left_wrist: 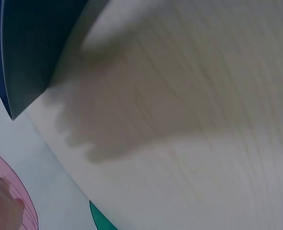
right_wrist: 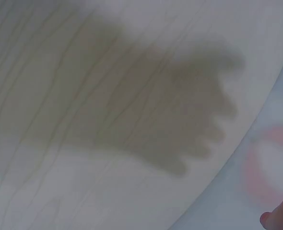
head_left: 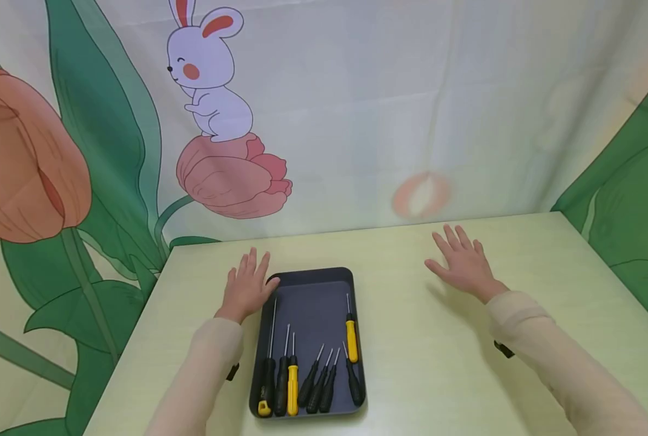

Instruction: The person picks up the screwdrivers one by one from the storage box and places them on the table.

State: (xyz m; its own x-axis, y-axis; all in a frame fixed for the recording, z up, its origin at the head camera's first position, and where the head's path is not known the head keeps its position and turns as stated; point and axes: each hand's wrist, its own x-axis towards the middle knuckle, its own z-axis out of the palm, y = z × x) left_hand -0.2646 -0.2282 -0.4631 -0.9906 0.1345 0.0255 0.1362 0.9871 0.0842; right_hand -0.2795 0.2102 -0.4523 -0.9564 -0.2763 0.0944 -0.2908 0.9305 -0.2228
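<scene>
In the head view my left hand (head_left: 244, 287) has its fingers spread, close to the upper left edge of a dark tray (head_left: 313, 303); whether the thumb touches the rim I cannot tell. My right hand (head_left: 462, 263) hovers over the right part of the table, fingers straight and holding nothing. Several screwdrivers lie in the tray. Among them are a long black one (head_left: 267, 381) at the left, a yellow-handled one (head_left: 293, 387) beside it, and another yellow-handled screwdriver (head_left: 352, 339) along the right wall. Small black screwdrivers (head_left: 318, 384) lie in the lower middle.
The pale wood-grain table (head_left: 411, 363) ends at a hanging cloth (head_left: 346, 121) printed with a rabbit and tulips. In the left wrist view a dark tray corner (left_wrist: 36, 52) overhangs the table. A hand's shadow (right_wrist: 170, 105) falls on the table in the right wrist view.
</scene>
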